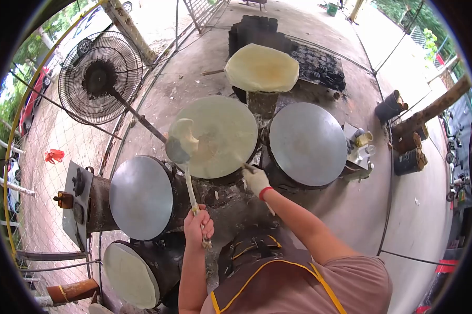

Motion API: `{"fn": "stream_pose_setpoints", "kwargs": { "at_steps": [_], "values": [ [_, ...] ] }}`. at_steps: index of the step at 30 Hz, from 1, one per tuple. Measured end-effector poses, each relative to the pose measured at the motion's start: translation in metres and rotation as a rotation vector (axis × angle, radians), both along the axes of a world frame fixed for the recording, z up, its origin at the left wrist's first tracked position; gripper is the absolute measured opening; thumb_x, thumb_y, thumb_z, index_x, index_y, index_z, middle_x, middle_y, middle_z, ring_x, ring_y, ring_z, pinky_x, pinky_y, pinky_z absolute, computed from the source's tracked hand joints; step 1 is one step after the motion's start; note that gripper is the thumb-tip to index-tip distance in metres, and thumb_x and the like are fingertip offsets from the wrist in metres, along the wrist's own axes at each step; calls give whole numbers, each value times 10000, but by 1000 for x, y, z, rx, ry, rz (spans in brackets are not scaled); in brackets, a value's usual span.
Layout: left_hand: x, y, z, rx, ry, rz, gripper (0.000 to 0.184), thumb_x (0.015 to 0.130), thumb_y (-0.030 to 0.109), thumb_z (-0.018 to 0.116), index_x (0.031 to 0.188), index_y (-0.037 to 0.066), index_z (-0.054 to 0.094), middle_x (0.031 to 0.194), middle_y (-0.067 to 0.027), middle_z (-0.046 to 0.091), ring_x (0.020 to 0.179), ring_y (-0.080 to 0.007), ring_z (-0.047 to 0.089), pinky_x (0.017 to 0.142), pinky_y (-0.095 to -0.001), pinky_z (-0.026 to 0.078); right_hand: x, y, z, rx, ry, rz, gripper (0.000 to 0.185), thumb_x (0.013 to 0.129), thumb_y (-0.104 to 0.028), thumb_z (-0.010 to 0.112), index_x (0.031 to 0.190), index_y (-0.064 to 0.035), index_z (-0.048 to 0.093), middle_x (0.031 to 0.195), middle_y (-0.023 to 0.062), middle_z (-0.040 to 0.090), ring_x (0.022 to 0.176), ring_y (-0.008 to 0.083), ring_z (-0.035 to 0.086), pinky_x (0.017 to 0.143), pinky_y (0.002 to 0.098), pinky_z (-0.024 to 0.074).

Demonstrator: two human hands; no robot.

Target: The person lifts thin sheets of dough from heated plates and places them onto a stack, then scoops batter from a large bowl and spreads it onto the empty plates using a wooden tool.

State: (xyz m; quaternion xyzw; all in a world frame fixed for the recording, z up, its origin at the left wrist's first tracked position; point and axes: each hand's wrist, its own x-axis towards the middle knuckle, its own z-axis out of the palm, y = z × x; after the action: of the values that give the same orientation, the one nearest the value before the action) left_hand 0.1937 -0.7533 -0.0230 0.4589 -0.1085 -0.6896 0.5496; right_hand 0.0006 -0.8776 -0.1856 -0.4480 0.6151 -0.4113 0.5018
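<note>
My left hand (199,227) is closed around the pale, batter-smeared handle of a ladle (191,191). The ladle's broad head, coated in thick batter, is over the left part of the middle round griddle. A thin pale sheet of batter (225,123) covers nearly all of that griddle. At its front right edge, my right hand (257,180), in a white glove with a red wristband, grips a slim tool (246,166). Its tip points toward the sheet, but its kind is not clear.
Bare round griddles stand right (308,144) and left (141,196); another griddle at lower left carries a pale sheet (131,277). Behind the middle one rests a large pale flatbread (262,68). A fan (100,77) is at upper left, jars (364,144) at right.
</note>
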Motion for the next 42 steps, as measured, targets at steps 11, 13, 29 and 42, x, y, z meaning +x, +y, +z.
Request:
{"fn": "stream_pose_setpoints", "kwargs": {
  "at_steps": [11,13,29,42],
  "values": [
    [-82,51,2,319,-200,-134,41,871,66,471,902,43,456,622,-17,397,400,-74,366,324,-223,319,-138,100,27,280,-361,-143,379,885,-178,538,1262,-139,535,670,-60,490,557,31,411,465,205,343],
    [-117,52,3,275,-131,-226,60,865,53,466,922,40,453,629,-22,398,401,-75,368,322,-222,321,-187,126,41,295,-425,-246,378,890,-180,539,1267,-144,529,683,-60,489,564,32,424,458,199,344],
    [-386,-86,-92,-493,-751,-839,176,839,82,481,978,10,399,658,-95,491,447,-189,474,407,-312,386,-356,133,22,22,-606,-797,362,935,-187,486,1295,-220,477,615,-17,488,413,54,373,362,198,301],
    [-373,-207,-143,-698,-1567,-998,221,823,68,476,1019,16,388,860,-279,573,855,-439,565,725,-522,445,-326,50,21,266,258,-675,372,860,-307,530,1211,-187,564,982,161,645,885,276,634,781,323,474]
  ]
}}
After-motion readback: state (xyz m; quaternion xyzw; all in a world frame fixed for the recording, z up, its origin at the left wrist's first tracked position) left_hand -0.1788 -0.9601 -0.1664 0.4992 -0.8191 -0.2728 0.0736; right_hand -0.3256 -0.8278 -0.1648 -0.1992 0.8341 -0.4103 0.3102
